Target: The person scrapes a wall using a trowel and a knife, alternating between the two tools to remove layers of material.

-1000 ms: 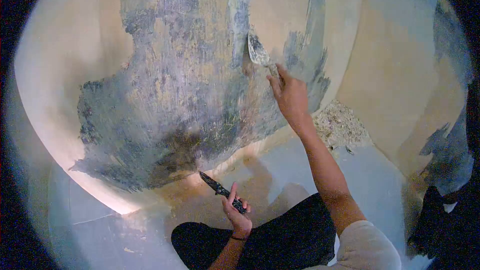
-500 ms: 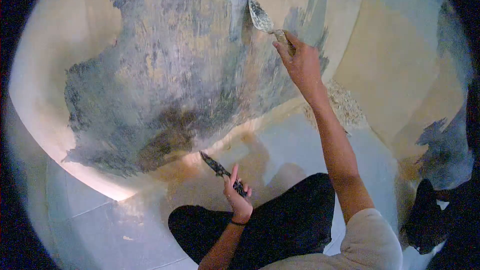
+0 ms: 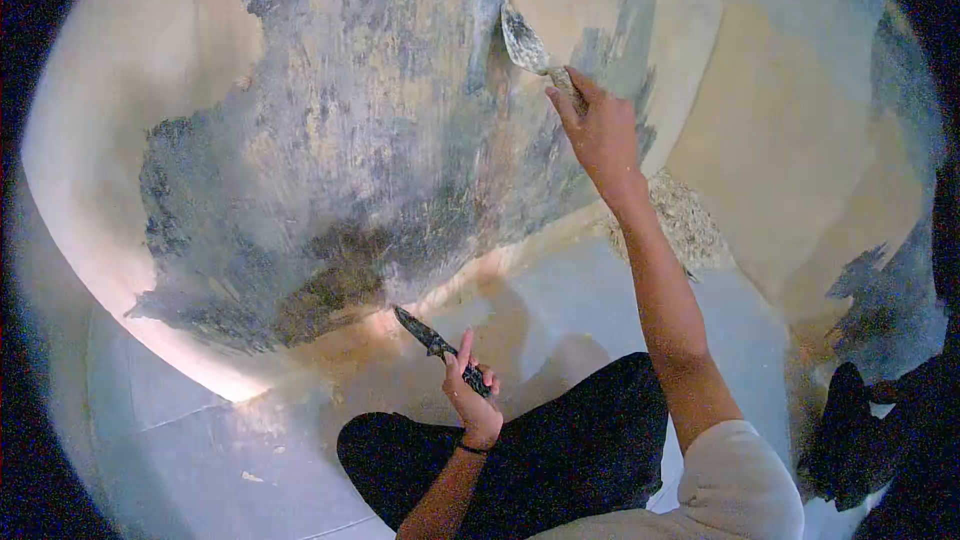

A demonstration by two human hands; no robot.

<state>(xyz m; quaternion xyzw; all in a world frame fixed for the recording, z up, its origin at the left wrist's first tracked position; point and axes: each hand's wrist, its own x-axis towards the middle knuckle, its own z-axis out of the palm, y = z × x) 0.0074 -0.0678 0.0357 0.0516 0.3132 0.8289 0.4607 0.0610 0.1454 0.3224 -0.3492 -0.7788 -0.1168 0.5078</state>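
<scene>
Right hand [image 3: 600, 130]: I see it clamped on the metal putty knife with pale smeared blade [image 3: 524, 43], pressed to the far cream wall with grey-blue scraped patches [image 3: 350, 140].
Left hand [image 3: 470, 395]: closed around a dark flecked scraper [image 3: 430, 340], near the wall's foot.
Obstacles: heap of pale scrapings [image 3: 685, 220] right of my arm.
Room: pale floor [image 3: 180, 440] open to the near left.

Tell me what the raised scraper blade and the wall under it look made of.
Scraper blade in the right hand: apparently thin metal, dull grey, smeared with pale residue. Wall: seemingly plaster or cement, matte, with cream coating worn off in streaks to blue-grey patches.
</scene>
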